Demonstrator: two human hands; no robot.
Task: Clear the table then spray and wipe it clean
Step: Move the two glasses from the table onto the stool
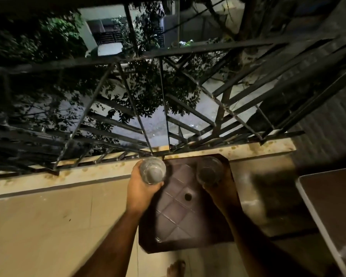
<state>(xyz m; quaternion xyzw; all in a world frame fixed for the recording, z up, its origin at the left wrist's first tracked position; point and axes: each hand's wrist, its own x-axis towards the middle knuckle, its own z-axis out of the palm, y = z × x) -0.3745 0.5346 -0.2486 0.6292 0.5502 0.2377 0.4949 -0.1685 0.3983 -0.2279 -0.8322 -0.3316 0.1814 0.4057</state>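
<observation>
My left hand (141,189) grips a clear drinking glass (152,170), seen from above, held over the left far edge of a dark brown plastic stool (180,212). My right hand (218,191) grips a second clear glass (209,171) over the stool's far right corner; whether it rests on the stool I cannot tell. The stool's seat has a diamond grid pattern and a small round hole in the middle. At the right edge stands a dark table (334,198) with a pale rim and a whitish smear near its front.
A black metal balcony railing (162,100) runs across above a stained ledge (100,170), just beyond the stool. Trees and a street lie below it. The floor is beige tile (48,226). A bare foot (175,267) shows at the bottom.
</observation>
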